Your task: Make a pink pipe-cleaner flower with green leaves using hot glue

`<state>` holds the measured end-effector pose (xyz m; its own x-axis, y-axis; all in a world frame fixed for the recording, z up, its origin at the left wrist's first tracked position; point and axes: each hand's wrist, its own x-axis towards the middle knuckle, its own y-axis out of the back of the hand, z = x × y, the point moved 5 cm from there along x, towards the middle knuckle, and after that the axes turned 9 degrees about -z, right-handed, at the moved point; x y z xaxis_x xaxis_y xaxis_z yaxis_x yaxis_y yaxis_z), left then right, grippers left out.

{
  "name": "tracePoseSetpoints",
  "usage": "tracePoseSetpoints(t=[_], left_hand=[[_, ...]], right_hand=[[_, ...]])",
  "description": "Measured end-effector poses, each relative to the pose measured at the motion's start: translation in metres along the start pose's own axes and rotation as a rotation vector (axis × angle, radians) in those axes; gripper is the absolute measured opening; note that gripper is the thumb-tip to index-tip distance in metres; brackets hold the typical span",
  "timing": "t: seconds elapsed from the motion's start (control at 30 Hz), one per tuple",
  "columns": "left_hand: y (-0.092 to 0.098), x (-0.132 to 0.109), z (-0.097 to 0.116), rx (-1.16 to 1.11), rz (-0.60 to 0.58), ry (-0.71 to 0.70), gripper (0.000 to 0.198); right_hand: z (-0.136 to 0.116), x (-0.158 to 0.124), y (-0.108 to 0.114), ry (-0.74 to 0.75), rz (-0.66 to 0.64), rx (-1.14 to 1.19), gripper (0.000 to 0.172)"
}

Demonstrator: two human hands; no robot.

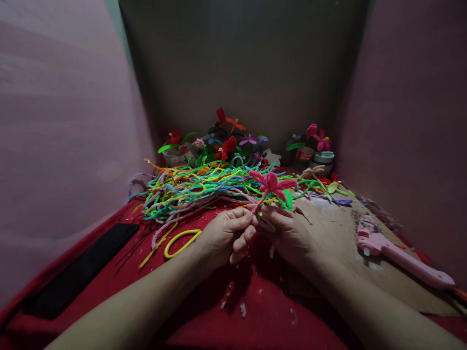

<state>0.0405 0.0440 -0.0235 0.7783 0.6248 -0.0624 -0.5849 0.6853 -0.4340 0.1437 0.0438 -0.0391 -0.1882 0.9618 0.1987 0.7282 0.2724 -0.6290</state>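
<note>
A pink fuzzy flower (pixel 271 183) with several petals stands above my two hands, which are close together over the red cloth. Its pink stem is pinched between the thumb and fingers of my left hand (pixel 228 233). My right hand (pixel 286 231) is closed at the base of the flower, beside a green leaf (pixel 288 200). What exactly its fingertips grip is too small to make out. Just left of my left wrist lies a bent yellow stem (pixel 177 239).
Tangled colourful fuzzy stems (pixel 197 187) spread behind my hands, with finished flowers (pixel 226 146) further back. At left lies a black flat object (pixel 83 267). A pink glue gun (pixel 401 255) rests on cardboard (pixel 328 233) at right, near a lidded jar (pixel 323 160).
</note>
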Motion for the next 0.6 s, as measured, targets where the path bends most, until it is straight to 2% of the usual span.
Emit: tracePoseSetpoints(t=[0.2,0.43,0.6], left_hand=[[-0.0005,-0.0011,0.001,-0.005,0.006,-0.011,0.014],[-0.0002,-0.0021,0.0016,-0.019,0.016,-0.005,0.012],[-0.0009,-0.0013,0.0005,-0.015,-0.004,-0.003,0.012]], right_hand=[[-0.0011,-0.0002,-0.0042,-0.018,-0.052,0.054,0.011],[0.002,0.0008,-0.0018,-0.073,0.012,0.05,0.016],[0.0008,-0.0001,-0.0006,-0.021,-0.017,-0.032,0.015]])
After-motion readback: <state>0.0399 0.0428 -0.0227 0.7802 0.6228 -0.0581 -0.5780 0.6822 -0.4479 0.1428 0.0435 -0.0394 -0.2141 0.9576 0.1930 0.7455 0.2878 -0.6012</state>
